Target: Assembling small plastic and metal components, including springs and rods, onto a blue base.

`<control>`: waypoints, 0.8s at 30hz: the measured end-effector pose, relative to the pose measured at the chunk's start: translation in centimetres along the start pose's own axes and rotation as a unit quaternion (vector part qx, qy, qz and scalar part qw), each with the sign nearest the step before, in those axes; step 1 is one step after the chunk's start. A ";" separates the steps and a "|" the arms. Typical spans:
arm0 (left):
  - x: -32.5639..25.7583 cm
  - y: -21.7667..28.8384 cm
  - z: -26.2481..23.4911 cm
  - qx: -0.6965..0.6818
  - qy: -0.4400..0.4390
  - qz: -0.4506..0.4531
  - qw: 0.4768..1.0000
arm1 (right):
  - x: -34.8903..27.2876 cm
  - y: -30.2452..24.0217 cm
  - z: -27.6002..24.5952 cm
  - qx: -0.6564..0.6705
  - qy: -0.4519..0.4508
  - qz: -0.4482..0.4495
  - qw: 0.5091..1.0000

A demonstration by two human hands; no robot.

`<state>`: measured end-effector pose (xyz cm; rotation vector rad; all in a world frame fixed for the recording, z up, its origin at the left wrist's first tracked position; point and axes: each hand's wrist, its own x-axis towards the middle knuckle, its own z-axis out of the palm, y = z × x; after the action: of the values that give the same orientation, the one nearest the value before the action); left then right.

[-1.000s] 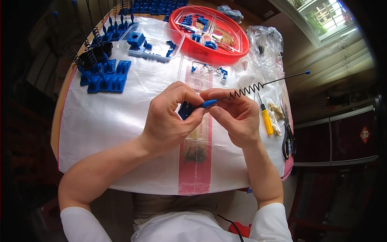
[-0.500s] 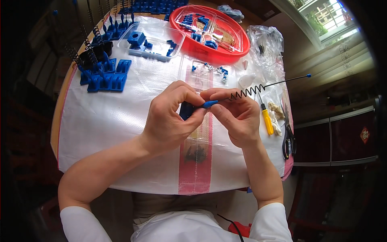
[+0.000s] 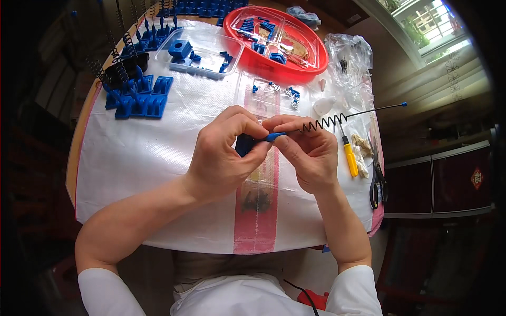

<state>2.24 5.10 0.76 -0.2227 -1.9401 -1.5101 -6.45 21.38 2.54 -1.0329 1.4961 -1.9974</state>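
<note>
Above the middle of the table, my left hand (image 3: 213,150) is closed around a dark blue plastic base (image 3: 243,144) with a narrow blue stem (image 3: 275,136). Most of the base is hidden by the fingers. My right hand (image 3: 315,158) pinches the near end of a black coil-spring antenna (image 3: 325,122) beside the stem. The antenna's thin straight rod runs up to the right and ends in a small blue cap (image 3: 404,104). Fingers of both hands meet around the stem, so I cannot tell how far the antenna end sits in it.
Finished-looking blue bases with springs (image 3: 138,102) stand at the left. Behind are a clear tray (image 3: 205,71) of blue parts and a red basin (image 3: 232,26). Small white and blue pieces (image 3: 291,95) lie ahead. At the right are a yellow-handled screwdriver (image 3: 351,159), scissors (image 3: 375,189) and plastic bags (image 3: 350,58).
The antenna's capped end has dipped slightly. Both hands keep nearly the same place and grip, while the whole view has shifted a little.
</note>
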 end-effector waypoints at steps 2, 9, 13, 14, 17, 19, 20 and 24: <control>-0.1 -0.1 -0.1 0.006 -0.004 -0.002 1.000 | 0.0 0.3 0.0 0.005 0.002 0.002 1.000; -0.2 -0.4 -0.1 0.007 -0.010 0.009 1.000 | -0.1 0.7 0.2 0.031 0.007 0.016 0.999; -0.2 -0.6 -0.3 0.008 -0.018 0.015 1.000 | -0.1 0.8 0.4 0.038 0.009 0.023 0.999; -0.2 -0.7 -0.3 0.010 -0.018 0.016 1.000 | -0.1 0.9 0.4 0.037 0.009 0.021 0.999; -0.3 -0.7 -0.2 0.008 -0.018 0.009 1.000 | 0.0 0.9 0.4 0.037 0.009 0.016 0.999; -0.2 -0.7 -0.3 0.008 -0.026 0.005 1.000 | -0.1 1.0 0.3 0.044 0.006 0.010 0.999; -0.1 -0.7 -0.4 0.009 -0.032 0.006 0.999 | 0.0 0.9 0.2 0.041 0.005 0.012 0.999; 0.2 -0.3 -0.5 -0.038 -0.027 -0.036 0.998 | 0.1 0.3 0.1 0.017 -0.009 0.021 1.000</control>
<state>2.17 4.52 0.68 -0.2315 -1.9535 -1.6408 -6.51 21.14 2.30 -0.9950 1.4564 -1.9738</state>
